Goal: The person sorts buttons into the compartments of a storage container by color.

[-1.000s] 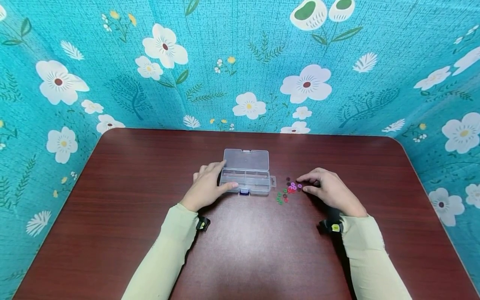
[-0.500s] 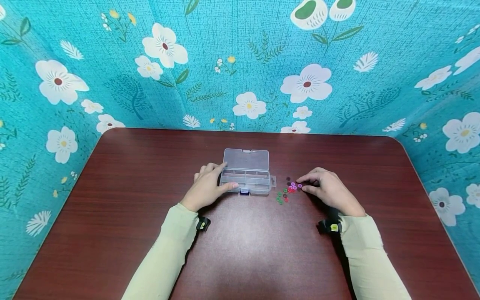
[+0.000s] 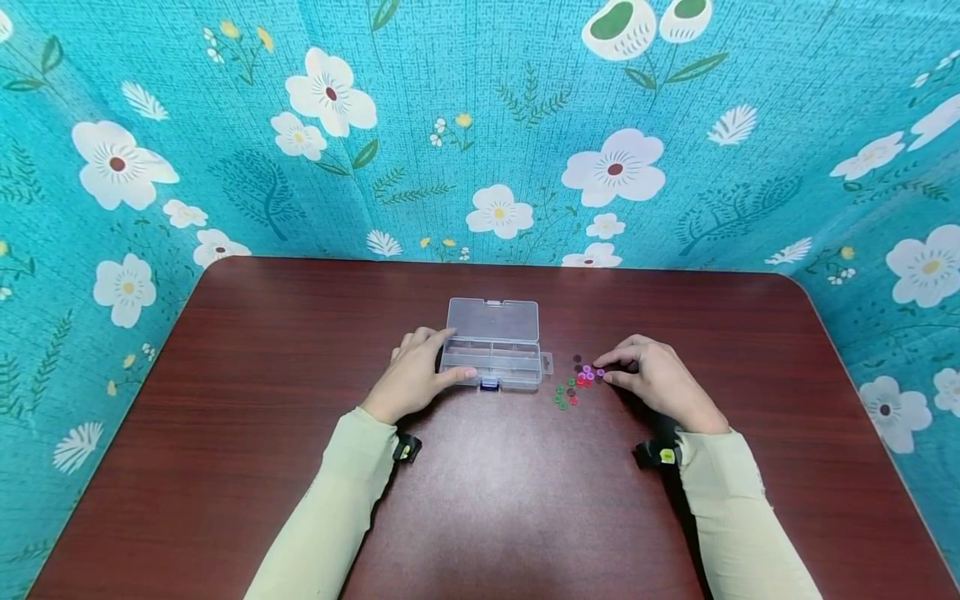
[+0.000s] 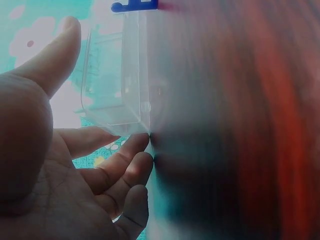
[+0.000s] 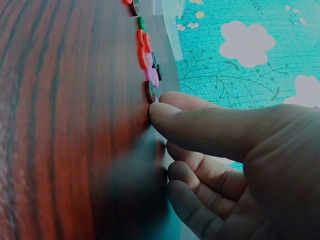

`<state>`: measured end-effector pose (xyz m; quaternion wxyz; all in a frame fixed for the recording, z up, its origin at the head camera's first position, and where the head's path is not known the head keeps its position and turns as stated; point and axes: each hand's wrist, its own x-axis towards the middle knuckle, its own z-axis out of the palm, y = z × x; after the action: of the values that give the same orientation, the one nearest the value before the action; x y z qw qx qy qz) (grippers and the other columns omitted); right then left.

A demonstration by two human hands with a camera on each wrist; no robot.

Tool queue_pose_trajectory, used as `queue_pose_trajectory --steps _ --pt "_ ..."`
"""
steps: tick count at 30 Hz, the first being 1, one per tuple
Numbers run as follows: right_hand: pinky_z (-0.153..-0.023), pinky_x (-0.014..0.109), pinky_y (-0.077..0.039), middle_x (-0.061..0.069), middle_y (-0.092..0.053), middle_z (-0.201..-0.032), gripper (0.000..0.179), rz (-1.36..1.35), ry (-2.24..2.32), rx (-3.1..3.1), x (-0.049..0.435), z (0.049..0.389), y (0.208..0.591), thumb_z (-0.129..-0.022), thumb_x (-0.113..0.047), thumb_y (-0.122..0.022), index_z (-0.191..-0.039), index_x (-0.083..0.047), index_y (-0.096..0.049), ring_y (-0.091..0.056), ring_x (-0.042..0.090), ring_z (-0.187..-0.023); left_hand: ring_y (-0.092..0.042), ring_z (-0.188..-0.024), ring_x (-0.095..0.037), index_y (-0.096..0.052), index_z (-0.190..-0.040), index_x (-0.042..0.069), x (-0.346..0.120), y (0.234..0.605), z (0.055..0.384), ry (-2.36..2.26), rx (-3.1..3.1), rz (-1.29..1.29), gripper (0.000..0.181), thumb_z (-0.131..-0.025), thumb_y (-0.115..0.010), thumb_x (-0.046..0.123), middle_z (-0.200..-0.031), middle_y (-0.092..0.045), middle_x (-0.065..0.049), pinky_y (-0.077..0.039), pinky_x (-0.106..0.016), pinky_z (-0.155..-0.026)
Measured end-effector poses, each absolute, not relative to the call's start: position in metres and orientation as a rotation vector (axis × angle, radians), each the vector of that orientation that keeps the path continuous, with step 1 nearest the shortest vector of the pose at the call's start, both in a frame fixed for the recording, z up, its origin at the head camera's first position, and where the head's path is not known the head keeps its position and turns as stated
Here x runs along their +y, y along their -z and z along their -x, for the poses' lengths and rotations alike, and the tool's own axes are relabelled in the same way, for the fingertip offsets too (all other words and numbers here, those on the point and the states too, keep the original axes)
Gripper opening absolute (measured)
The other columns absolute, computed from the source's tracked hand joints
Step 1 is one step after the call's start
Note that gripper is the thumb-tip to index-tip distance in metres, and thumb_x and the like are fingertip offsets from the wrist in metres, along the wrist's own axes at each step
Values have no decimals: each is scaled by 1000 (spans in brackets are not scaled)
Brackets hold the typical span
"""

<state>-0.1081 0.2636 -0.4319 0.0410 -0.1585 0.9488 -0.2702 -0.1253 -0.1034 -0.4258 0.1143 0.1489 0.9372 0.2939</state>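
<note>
A clear plastic compartment box (image 3: 491,362) stands on the table with its lid raised at the back. My left hand (image 3: 415,375) rests at its left end, thumb along the front edge and index finger by the rear corner. In the left wrist view, the index fingertip (image 4: 114,136) meets the box's corner and the other fingers curve loosely. Small round buttons (image 3: 585,377), purple, red, green and dark, lie right of the box. My right hand (image 3: 660,379) is beside them, thumb and index fingertips apart around a purple button (image 3: 600,372); no lifted button is visible.
The brown wooden table (image 3: 480,500) reaches a blue flowered cloth (image 3: 450,125) behind and at both sides. A blue latch (image 3: 489,384) is on the box's front, and a clear hanging tab (image 3: 547,363) sticks out from its right end towards the buttons.
Almost nothing differs. My right wrist has shifted very slightly left, while its fingertips stay by the buttons. The box, the buttons and my left hand keep their places.
</note>
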Motion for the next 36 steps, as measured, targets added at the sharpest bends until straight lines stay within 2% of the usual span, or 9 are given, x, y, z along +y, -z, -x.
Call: queue_pose_trajectory --steps 4,14,21,31,36 --pt "-74 37 -49 1 -67 -99 18 478 833 2904 263 108 432 -88 -7 -77 -105 -14 -81 -61 20 -90 -44 -130 -35 -47 -150 7 -103 427 126 -880 2752 -440 79 -90 -71 53 -138 -51 -16 -34 -57 -106" --pt "-75 37 -49 1 -68 -98 18 494 835 2905 263 110 433 -87 -8 -78 -104 -13 -81 -61 20 -89 -47 -131 -31 -49 -146 3 -100 428 127 -921 2773 -452 79 -87 -75 48 -138 -53 -16 -40 -44 -108" --pt "-74 35 -49 0 -66 -98 18 474 838 2893 262 109 433 -88 -8 -77 -104 -14 -81 -60 18 -89 -49 -128 -31 -50 -144 2 -98 429 128 -906 2814 -493 81 -82 -81 45 -136 -54 -16 -40 -44 -108" --pt "-74 35 -49 -1 -66 -96 17 481 840 2901 262 108 433 -87 -8 -78 -102 -15 -82 -61 18 -88 -50 -123 -32 -51 -147 8 -98 430 128 -876 2815 -518 81 -82 -81 45 -132 -54 -16 -43 -45 -104" --pt "-74 35 -49 -1 -67 -95 14 475 857 2906 262 108 433 -87 -7 -78 -98 -15 -82 -62 19 -87 -49 -126 -33 -50 -149 8 -98 430 128 -839 2815 -524 84 -81 -82 47 -135 -54 -16 -42 -45 -105"
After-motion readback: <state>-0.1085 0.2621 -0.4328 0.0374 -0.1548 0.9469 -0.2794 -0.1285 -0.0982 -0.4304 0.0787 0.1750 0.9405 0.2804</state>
